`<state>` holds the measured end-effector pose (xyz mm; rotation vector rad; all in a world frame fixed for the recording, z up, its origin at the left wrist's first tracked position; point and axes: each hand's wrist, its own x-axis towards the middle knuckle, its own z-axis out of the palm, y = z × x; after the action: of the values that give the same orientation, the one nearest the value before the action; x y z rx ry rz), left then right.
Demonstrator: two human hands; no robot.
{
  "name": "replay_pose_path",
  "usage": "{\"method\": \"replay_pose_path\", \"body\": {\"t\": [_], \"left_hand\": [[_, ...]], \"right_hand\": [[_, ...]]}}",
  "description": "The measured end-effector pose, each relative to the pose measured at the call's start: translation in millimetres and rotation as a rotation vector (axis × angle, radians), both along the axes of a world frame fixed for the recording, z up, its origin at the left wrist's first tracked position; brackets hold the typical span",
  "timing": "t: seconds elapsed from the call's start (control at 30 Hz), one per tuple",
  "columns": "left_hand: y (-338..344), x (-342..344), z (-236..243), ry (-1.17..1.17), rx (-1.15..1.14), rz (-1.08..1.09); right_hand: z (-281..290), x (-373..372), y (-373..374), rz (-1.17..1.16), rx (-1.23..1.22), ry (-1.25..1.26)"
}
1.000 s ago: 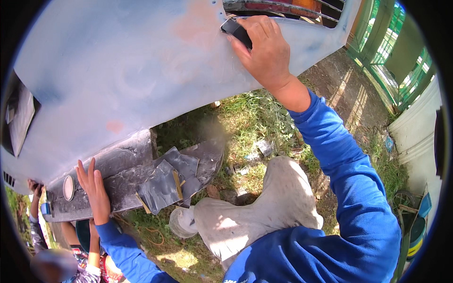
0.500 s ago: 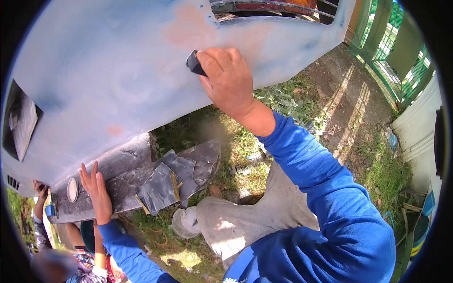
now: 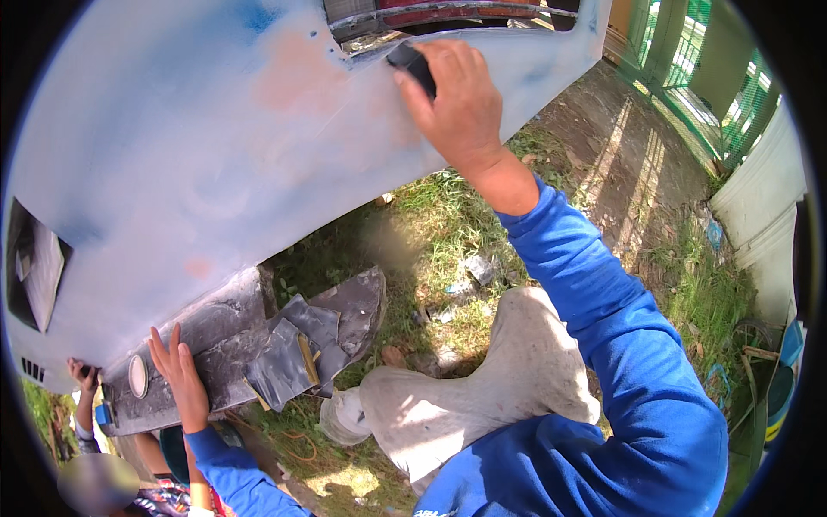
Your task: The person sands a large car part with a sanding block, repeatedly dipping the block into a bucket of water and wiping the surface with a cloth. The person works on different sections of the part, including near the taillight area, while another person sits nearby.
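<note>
My right hand (image 3: 469, 108) is closed round a folded piece of black sandpaper (image 3: 413, 69), which lies against a pale vehicle body panel (image 3: 189, 146) just below the tail-light opening (image 3: 465, 15). Blue tints and pinkish filler patches (image 3: 301, 69) mark the panel. Fingers spread, my left hand (image 3: 183, 386) is at the dark bumper (image 3: 228, 349); whether its palm touches cannot be seen. Beside it on the bumper lie a round white lid (image 3: 138, 376) and several dark sandpaper sheets (image 3: 280, 362).
A co-worker's hand (image 3: 83, 375) is at the panel's far left, near a small blue object (image 3: 104, 414). Below the bumper stands a translucent tub (image 3: 343, 417). Grass and litter (image 3: 474, 271) cover the ground. A green mesh gate (image 3: 698, 69) and white sheeting (image 3: 767, 207) are at right.
My right hand has moved up and to the right across the panel with the sandpaper, reaching the tail-light opening's lower edge. My left hand stays spread by the bumper. The view has shifted slightly.
</note>
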<state>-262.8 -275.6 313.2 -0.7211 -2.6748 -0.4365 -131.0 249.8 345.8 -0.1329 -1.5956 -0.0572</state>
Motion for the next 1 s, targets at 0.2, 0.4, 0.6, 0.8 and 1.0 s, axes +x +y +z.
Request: {"method": "replay_pose_path", "body": {"t": [0.2, 0.4, 0.6, 0.8, 1.0], "left_hand": [[17.7, -16.6, -16.7, 0.001, 0.004, -0.053], [-2.5, -3.9, -0.1, -0.006, -0.028, 0.006], [13.6, -11.8, -11.8, -0.046, 0.089, -0.043], [-0.3, -3.1, 0.2, -0.034, 0.089, -0.027], [9.8, -10.4, -10.3, -0.051, 0.107, -0.049]], "right_hand": [[8.5, -23.5, -11.9, -0.153, -0.301, 0.296], [-0.1, 12.7, 41.7, -0.082, -0.305, 0.127], [6.0, -26.3, -52.9, 0.032, -0.141, 0.087], [-3.8, 30.1, 68.7, -0.037, -0.464, 0.159], [-1.8, -9.9, -23.8, -0.019, -0.194, 0.104]]}}
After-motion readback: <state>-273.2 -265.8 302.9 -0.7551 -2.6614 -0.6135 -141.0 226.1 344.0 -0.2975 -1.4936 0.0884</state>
